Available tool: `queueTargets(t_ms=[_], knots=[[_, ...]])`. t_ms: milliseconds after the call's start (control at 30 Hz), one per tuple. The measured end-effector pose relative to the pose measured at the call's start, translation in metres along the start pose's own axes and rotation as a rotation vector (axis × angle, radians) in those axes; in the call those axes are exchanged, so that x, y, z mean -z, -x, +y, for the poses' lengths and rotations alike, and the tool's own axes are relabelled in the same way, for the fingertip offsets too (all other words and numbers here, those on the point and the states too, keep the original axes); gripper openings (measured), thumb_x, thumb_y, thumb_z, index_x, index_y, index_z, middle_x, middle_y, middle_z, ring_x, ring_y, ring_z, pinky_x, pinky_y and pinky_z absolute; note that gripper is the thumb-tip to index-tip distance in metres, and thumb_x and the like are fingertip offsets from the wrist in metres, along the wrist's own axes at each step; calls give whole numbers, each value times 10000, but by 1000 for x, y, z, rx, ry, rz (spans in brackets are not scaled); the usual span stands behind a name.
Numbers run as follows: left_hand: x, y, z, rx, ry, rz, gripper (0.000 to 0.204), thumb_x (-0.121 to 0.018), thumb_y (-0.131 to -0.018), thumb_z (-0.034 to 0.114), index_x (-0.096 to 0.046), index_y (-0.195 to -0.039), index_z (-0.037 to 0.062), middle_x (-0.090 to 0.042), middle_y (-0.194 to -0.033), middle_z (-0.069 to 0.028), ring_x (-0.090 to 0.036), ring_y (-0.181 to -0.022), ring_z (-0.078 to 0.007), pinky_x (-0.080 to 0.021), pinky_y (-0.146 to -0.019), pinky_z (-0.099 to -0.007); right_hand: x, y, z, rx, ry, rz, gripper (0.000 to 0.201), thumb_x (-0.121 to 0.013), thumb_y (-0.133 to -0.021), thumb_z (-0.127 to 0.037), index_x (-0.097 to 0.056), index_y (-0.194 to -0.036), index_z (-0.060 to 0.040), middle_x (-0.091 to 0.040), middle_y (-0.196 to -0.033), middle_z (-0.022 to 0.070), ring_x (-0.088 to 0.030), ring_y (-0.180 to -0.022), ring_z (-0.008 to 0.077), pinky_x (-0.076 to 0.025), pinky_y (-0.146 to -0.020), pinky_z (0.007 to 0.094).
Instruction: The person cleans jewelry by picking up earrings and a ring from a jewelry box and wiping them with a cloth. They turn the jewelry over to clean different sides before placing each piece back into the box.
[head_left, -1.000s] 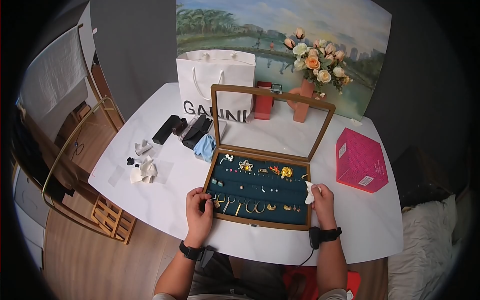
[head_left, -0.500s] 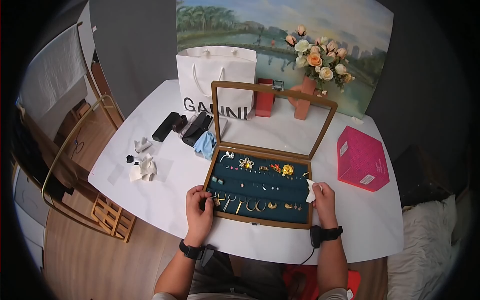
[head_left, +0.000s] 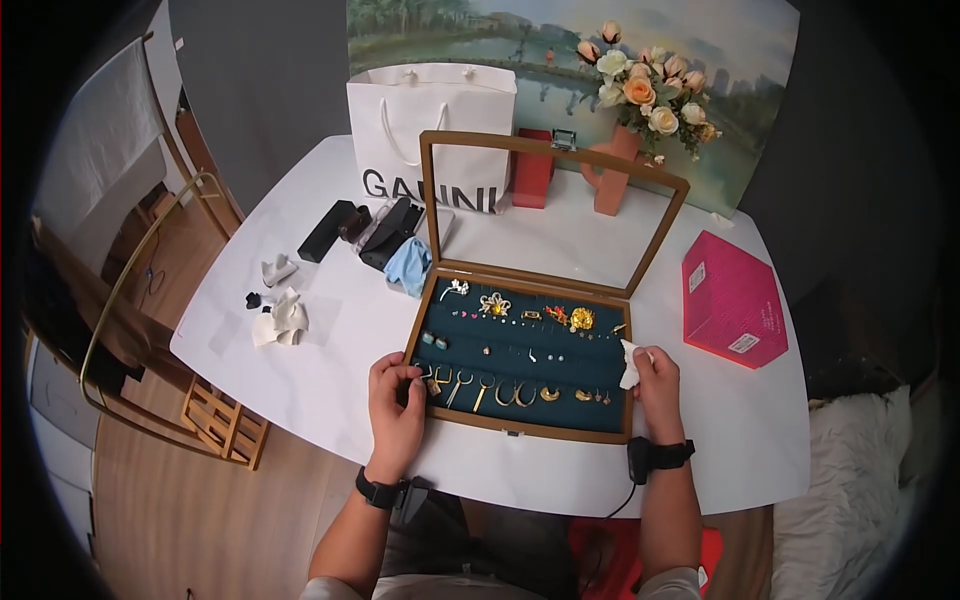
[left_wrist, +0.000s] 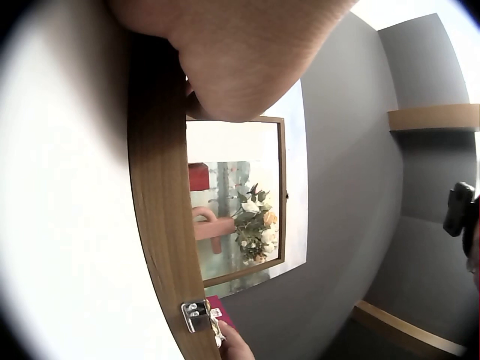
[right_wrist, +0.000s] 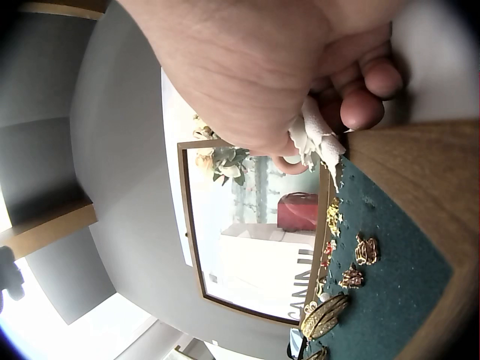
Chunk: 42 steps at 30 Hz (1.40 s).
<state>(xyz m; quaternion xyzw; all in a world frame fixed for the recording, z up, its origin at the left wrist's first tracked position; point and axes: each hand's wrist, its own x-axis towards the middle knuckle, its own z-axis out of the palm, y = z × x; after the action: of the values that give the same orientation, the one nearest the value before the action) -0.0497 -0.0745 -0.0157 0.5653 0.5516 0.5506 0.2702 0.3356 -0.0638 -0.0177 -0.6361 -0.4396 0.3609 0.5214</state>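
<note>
A wooden jewelry box (head_left: 520, 425) stands on the table with its glass lid (head_left: 540, 215) raised. Earrings (head_left: 515, 393), brooches (head_left: 494, 304) and other small pieces sit in rows on its dark green lining (head_left: 500, 335). At the box's left side, my left hand (head_left: 395, 410) grips the wooden edge with curled fingers. My right hand (head_left: 657, 385) pinches a crumpled white cloth (head_left: 629, 364) against the right edge. In the right wrist view the cloth (right_wrist: 319, 139) shows between thumb and fingers, right at the corner of the lining.
Left on the table lie crumpled white scraps (head_left: 283, 318), a long black case (head_left: 326, 231), a dark glasses case (head_left: 392, 234) and a blue cloth (head_left: 408, 266). Behind stand a white paper bag (head_left: 435, 120) and a flower vase (head_left: 615, 175). A pink box (head_left: 735, 300) is at right.
The head view has tilted a little, so the table and box appear higher. Both hands keep their places at the box's two sides, and the cloth stays in the right hand.
</note>
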Motion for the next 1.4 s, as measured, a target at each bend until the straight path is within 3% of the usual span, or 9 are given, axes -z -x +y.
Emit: queueTargets(t_ms=[600, 700, 800, 900, 1033, 1233, 1400], knots=[[0, -5, -12, -27, 11, -5, 102, -612, -951, -24, -650, -1028, 30, -534, -1307, -122, -560, -1196, -224, -469, -1009, -325, -2, -1, -3, 19, 67, 12, 281, -589, -1067, -258, -661, -949, -13, -608, -721, -12, -513, -575, 43, -386, -498, 226], [0, -5, -12, -58, -33, 12, 108, -622, -927, -22, -663, -1018, 18, -540, -1301, -136, -589, -1154, -247, -521, -920, -324, -1, -1, -1, 7, 45, 11, 283, -590, -1067, -261, -659, -946, -15, -611, -721, -11, -510, -572, 42, -383, -493, 228], [-1, -3, -6, -38, -1, 15, 104, -625, -927, -18, -664, -1017, 17, -540, -1304, -138, -588, -1165, -257, -514, -936, -327, 0, -2, 0, 16, 35, 8, 285, -590, -1067, -261, -658, -937, -16, -609, -712, -11, -509, -566, 43, -380, -488, 229], [0, -3, -7, -48, -43, 8, 83, -626, -940, -7, -655, -1008, 29, -554, -1304, -132, -567, -1202, -245, -456, -1029, -339, 0, -2, 2, 12, 13, 8, 284, -594, -1062, -256, -658, -924, -16, -602, -696, -12, -508, -558, 47, -381, -487, 230], [0, -2, -5, -54, -54, 10, 84, -628, -937, -3, -658, -1011, 25, -559, -1312, -135, -568, -1212, -251, -451, -1038, -342, -2, -2, 4, 28, 17, 19, 280, -607, -1050, -249, -660, -907, -15, -590, -679, -12, -499, -545, 49, -380, -485, 238], [-1, -1, -13, -49, -27, 6, 87, -631, -934, -5, -658, -1013, 21, -563, -1313, -133, -564, -1223, -239, -458, -1028, -336, -1, -5, 13, 103, 94, 28, 272, -644, -1016, -220, -667, -890, 20, -622, -702, 13, -546, -633, 93, -456, -594, 291], [-1, 0, -14, -53, -12, -1, 84, -638, -935, -1, -654, -1014, 19, -549, -1328, -133, -564, -1223, -228, -468, -1019, -331, -4, -5, 15, 212, 121, 140, 250, -655, -1000, -208, -675, -920, 28, -649, -715, 74, -578, -658, 133, -486, -644, 331]])
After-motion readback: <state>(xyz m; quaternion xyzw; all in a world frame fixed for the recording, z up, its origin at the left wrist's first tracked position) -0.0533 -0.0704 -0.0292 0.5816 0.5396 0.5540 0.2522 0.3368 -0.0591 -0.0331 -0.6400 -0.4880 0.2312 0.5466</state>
